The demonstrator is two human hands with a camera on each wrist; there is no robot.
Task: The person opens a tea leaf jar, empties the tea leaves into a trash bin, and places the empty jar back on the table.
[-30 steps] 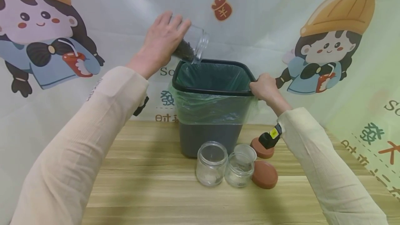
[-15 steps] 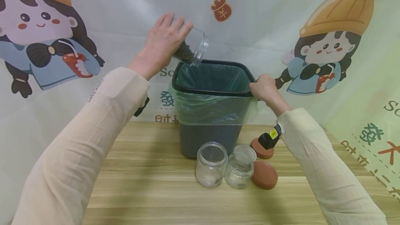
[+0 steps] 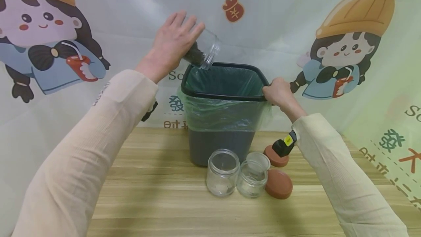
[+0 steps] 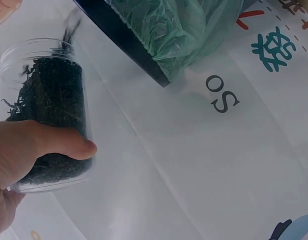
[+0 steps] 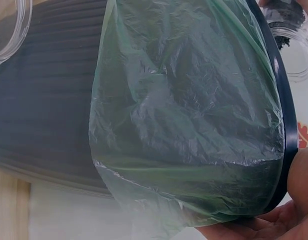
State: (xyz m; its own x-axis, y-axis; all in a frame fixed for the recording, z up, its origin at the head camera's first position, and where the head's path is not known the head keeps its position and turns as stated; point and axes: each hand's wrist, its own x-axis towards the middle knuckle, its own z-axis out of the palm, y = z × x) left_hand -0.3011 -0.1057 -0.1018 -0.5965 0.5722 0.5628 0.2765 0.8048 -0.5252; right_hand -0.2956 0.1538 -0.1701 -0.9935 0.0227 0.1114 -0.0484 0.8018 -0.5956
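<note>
My left hand (image 3: 175, 41) grips a clear jar (image 3: 210, 43) part-filled with dark dried leaves, which look like loose tea. The jar is tipped mouth-down toward the bin's back left corner. In the left wrist view, my thumb lies across the jar, and a thin blurred stream of leaves (image 4: 69, 32) leaves its mouth. The dark grey bin (image 3: 220, 147) stands upright, its green plastic liner (image 3: 218, 116) folded over the black rim. My right hand (image 3: 279, 92) holds that rim at the right side; in the right wrist view some fingers are tucked beneath it.
In front of the bin stand a clear jar (image 3: 223, 184) and a shorter clear jar (image 3: 251, 184) with a clear lid-like piece (image 3: 258, 160) behind it. Two reddish-brown lids (image 3: 279, 184) lie to their right. A printed cloth (image 3: 263, 21) hangs behind the wooden table (image 3: 158, 207).
The jar in my left hand tips slightly further down, and the dark leaves inside have shifted. My right hand stays on the bin's rim.
</note>
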